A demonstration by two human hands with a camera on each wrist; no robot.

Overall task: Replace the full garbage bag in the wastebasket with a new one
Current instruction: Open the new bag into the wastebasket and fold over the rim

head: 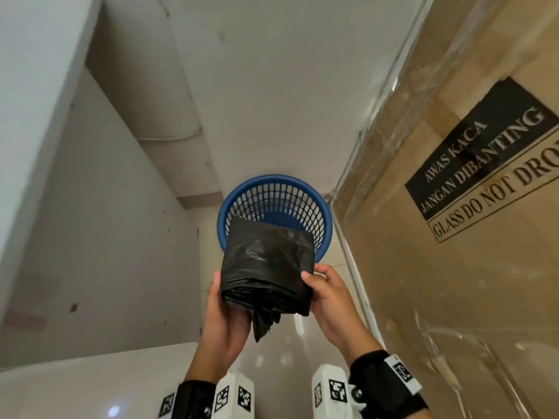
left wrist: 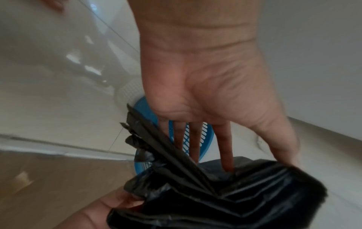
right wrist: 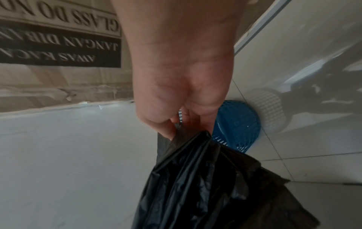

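An empty blue perforated wastebasket [head: 274, 207] stands on the floor in a corner ahead of me, also seen in the wrist views [left wrist: 142, 103] [right wrist: 239, 124]. In front of it and above it I hold a folded black garbage bag [head: 266, 267] between both hands. My left hand [head: 222, 297] supports it from below with fingers under the folds [left wrist: 225, 201] and the thumb on its left edge. My right hand [head: 314, 276] pinches the bag's right edge [right wrist: 195, 186] between thumb and fingers. One loose corner of the bag hangs down between my wrists.
A large plastic-wrapped cardboard box [head: 453, 252] marked "GLASS DO NOT DROP" stands close on the right, touching the basket's side. A white panel [head: 90, 222] closes the left. The wall [head: 272, 86] is behind the basket. Glossy tile floor [head: 272, 358] lies below my hands.
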